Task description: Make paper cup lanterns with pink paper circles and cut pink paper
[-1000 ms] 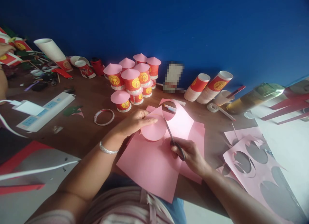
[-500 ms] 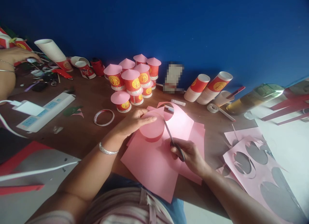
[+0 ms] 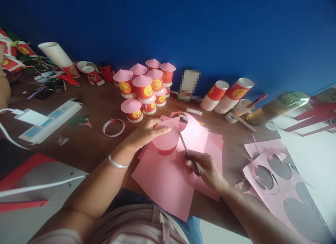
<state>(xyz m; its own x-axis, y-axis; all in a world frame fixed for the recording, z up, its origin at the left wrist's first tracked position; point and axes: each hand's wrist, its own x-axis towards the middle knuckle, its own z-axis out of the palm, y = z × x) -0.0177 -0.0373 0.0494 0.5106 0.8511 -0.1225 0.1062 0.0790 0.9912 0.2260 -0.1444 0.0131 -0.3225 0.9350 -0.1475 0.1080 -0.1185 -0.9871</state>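
A pink paper sheet [image 3: 168, 177] lies over the table's near edge, with a half-cut pink circle [image 3: 165, 140] lifting out of it. My left hand [image 3: 145, 133] pinches the sheet at the circle's upper left, fingers closed on the paper. My right hand [image 3: 207, 168] grips dark-handled scissors [image 3: 187, 154], whose blades point up along the circle's right side. More pink sheets lie beneath.
Red paper cups with pink cone lids [image 3: 143, 86] cluster behind the sheet. Cup stacks [image 3: 227, 93], a tape ring [image 3: 113, 127], a power strip [image 3: 49, 121] and pink offcuts with round holes [image 3: 275, 174] surround it. Another person's arm [image 3: 4, 86] shows at far left.
The scissors have cut a little further round the circle, which has lifted slightly. The other person's hand at far left reached over the clutter and drew back.
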